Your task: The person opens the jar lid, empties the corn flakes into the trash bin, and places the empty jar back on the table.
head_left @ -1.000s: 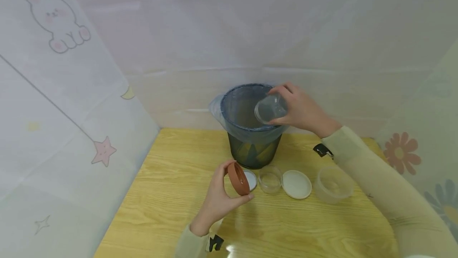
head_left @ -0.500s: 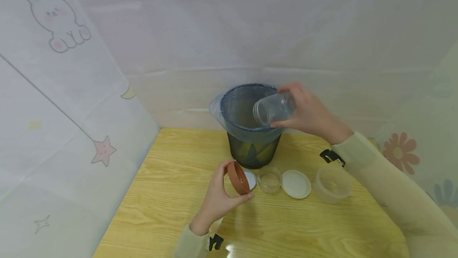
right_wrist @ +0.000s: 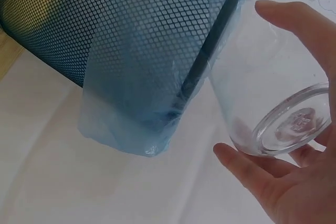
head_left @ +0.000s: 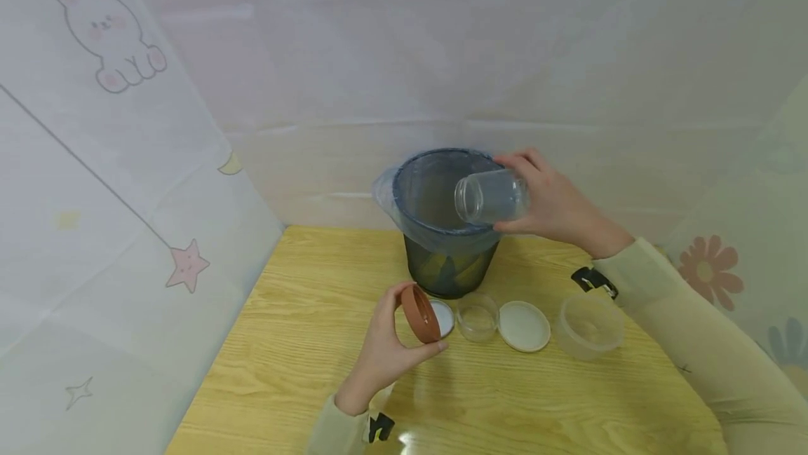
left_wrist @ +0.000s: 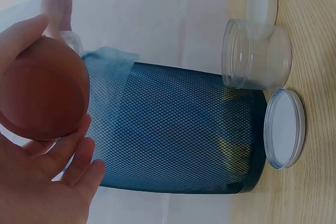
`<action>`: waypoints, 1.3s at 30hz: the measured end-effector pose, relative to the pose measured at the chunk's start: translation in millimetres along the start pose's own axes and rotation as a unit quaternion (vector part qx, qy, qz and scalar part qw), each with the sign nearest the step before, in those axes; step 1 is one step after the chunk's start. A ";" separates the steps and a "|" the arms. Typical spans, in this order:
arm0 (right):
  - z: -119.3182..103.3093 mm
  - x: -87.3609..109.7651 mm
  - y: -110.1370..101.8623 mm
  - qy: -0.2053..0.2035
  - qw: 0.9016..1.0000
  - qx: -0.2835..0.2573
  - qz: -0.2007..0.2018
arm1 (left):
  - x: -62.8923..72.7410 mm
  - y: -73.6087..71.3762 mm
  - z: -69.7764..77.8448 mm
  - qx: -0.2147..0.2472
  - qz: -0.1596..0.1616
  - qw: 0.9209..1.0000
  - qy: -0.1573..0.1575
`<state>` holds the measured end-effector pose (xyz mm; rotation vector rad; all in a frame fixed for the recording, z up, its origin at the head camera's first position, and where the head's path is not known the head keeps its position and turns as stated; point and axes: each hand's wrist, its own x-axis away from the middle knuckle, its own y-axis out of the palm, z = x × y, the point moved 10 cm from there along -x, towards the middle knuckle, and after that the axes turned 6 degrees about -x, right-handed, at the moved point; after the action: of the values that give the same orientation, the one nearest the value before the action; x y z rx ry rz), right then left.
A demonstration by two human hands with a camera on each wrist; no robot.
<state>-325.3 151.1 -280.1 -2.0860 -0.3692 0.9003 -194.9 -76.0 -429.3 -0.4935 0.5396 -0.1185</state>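
My right hand [head_left: 555, 206] grips a clear jar [head_left: 495, 197] near its base. The jar lies nearly sideways over the right rim of a dark mesh trash bin [head_left: 447, 269], its mouth pointing left over the opening. In the right wrist view the jar [right_wrist: 273, 77] looks see-through, with embossed marks on its bottom. A pale blue plastic bag [right_wrist: 131, 114] lines the bin and hangs over the rim. My left hand [head_left: 385, 353] holds a reddish-brown round lid [head_left: 421, 315] by its edge between thumb and fingers, tilted, in front of the bin.
On the wooden table [head_left: 303, 280] before the bin stand a silver-rimmed lid [left_wrist: 283, 128], a small clear tub [head_left: 477, 317], a white lid [head_left: 524, 327] and a translucent round container [head_left: 588, 327]. A pale wall sheet [head_left: 341, 90] rises behind the bin.
My right hand has shifted right and slightly down, and the jar has turned to lie more level, showing its side. The left hand and the brown lid stay in place.
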 end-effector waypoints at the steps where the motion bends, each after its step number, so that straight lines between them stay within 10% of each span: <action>1: 0.2 0.6 0.1 -0.001 1.000 0.005 -0.002 | -0.2 0.1 0.5 0.000 0.001 1.000 0.002; 9: 0.4 4.0 1.2 -0.006 1.000 0.004 0.008 | 0.1 0.6 -2.9 0.003 -0.005 1.000 -0.016; 17: -15.5 3.0 0.8 -0.038 0.997 -0.031 0.055 | -5.1 -11.7 24.9 0.027 0.011 1.000 -0.001; 27: -43.4 5.5 3.2 -0.054 0.977 -0.136 0.154 | -2.1 -4.9 -2.0 0.036 0.012 0.999 -0.003; 39: -42.5 25.2 51.7 0.028 0.917 -0.368 0.152 | 0.5 -20.2 -12.9 0.013 0.043 0.999 -0.030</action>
<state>-279.9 108.1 -314.8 -2.9213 -0.3984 0.9710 -200.9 -99.1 -429.5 -0.4462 0.4987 -0.0274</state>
